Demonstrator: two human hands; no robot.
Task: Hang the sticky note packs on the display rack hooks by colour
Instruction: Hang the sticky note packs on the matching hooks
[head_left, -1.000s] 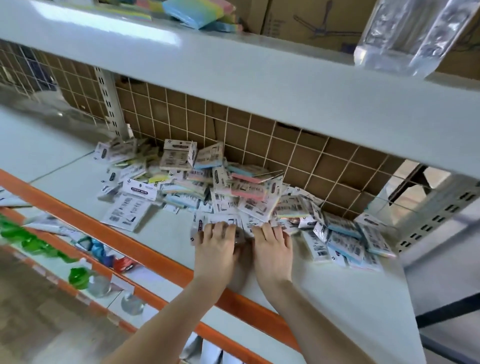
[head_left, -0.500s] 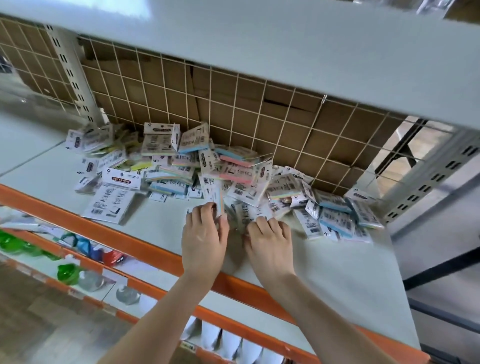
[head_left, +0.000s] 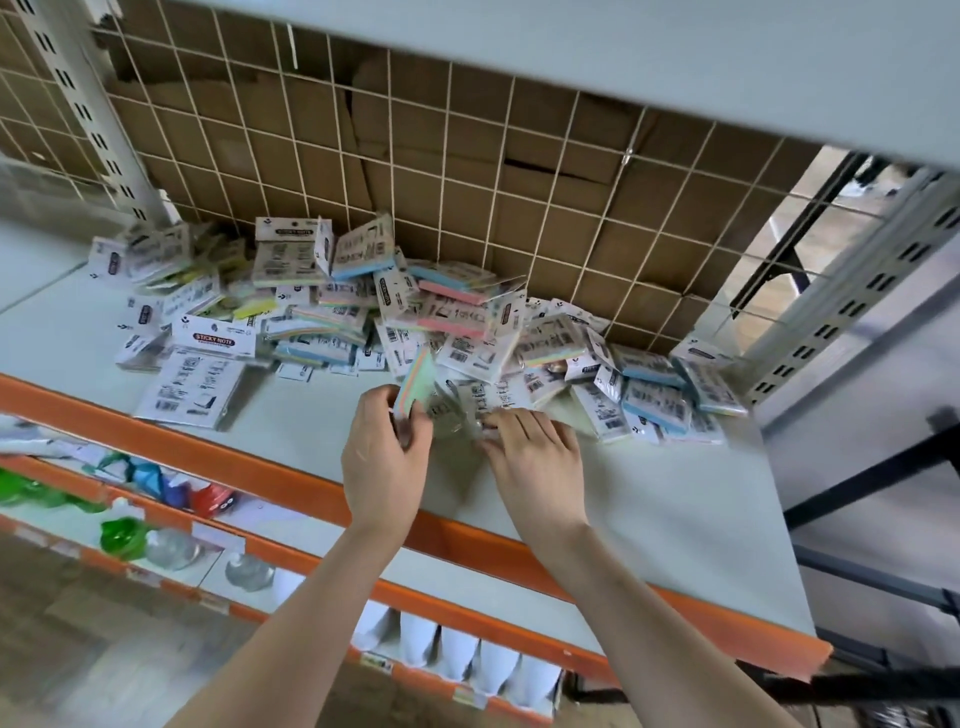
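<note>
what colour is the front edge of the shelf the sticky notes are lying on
Orange, along the front edge of the shelf, seen in the head view.

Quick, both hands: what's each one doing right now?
Left hand: grips a multicolour sticky note pack.
Right hand: fingers rest flat on the packs, gripping nothing.

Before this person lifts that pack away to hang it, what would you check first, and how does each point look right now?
1. Left hand grips the multicoloured pack: ok, fingers curl round its lower end.
2. Pack is free of the pile: ok, it stands tilted up above the shelf.
3. Pack's colour is known for sorting: ok, pink, blue and green layers show along its edge.
4. Right hand is clear of the lift: not ok, its fingertips rest on packs right beside it.
5. A matching hook is free: cannot tell, no hooks show on the wire grid.
</note>
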